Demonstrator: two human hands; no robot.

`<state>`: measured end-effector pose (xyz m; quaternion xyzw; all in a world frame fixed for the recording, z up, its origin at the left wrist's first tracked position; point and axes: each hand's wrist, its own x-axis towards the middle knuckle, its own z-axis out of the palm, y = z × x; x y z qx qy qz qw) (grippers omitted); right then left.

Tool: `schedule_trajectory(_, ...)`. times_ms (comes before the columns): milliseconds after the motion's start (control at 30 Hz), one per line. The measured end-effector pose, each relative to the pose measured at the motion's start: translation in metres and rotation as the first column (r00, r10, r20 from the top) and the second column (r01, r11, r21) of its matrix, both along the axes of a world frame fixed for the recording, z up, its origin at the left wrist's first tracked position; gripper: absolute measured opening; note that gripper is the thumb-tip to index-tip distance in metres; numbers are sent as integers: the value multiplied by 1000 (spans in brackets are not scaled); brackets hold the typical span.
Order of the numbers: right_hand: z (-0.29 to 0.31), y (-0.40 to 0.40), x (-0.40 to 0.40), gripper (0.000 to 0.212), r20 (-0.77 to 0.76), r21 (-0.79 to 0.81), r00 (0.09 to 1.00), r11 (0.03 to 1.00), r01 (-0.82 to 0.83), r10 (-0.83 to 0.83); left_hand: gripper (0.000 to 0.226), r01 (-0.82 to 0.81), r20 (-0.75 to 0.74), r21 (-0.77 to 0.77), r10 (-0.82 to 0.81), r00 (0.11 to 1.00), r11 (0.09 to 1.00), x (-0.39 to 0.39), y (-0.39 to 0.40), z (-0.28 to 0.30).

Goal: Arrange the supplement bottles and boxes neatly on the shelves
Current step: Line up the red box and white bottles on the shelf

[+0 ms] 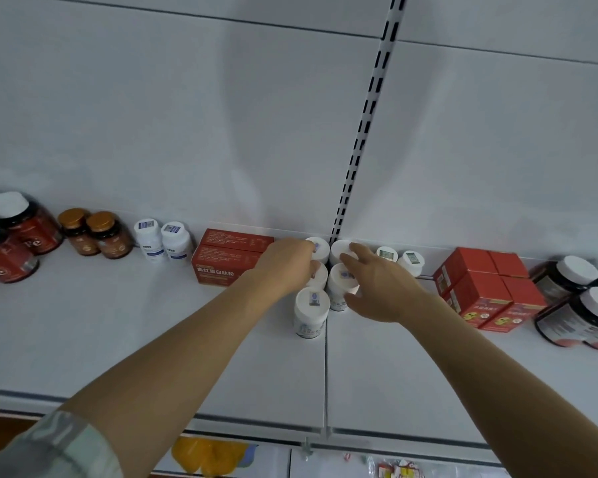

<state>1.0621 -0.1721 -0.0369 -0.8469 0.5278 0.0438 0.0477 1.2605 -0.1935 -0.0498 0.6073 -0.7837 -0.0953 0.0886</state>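
Red-label jars (25,236) read "Fe"; hands (287,267) (377,288) on white bottles (310,310).

We see a white shelf (118,339) made of two boards that meet at a seam in the middle, with a white back panel behind it. On it, from the left, stand dark jars with red labels and white lids (21,232), then two brown bottles with copper caps (95,234), then two small white bottles (163,241). Next lie two red boxes (228,258), one stacked on the other, against the back. At the seam stands a group of white bottles (311,310), close together. Right of them are two more small white bottles (399,258), four red boxes (480,288) packed in a block, and dark jars with white lids (580,305).
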Motion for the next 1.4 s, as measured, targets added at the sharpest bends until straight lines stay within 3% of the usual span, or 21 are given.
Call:
schedule_trajectory(233, -3, -1, -3, 71, 9, -22, 1000, 1000, -3, 3, 41, 5, -40, 22, -4, 999, 1000, 3, 5, 6)
schedule_trajectory(500, -6, -2, -3, 70, 3, -38, 1000, 999, -3, 3, 32, 15, -109, 163, 3, 994, 987, 8, 5, 16)
schedule_trajectory(1033, -4, 2, 1, 66, -29, -38, 1000, 999, 7, -8, 39, -9, -84, 106, 18, 996, 994, 6, 1, 5)
schedule_trajectory(1167, -1, 8, 2, 66, -41, -75, 999, 997, -9, 6, 35, 7, -62, 41, -5, 998, 999, 8, 6, 6)
schedule_trajectory(1267, 2, 15, 2, 62, -59, -149, 998, 988, -30, 21, 27, 37, -34, -108, -41, 999, 993, 10, 16, 12)
schedule_trajectory(1400, 6, 26, 3, 49, -30, -232, 999, 973, -17, 10, 40, 112, -87, -273, -141, 986, 956, 13, 40, 19)
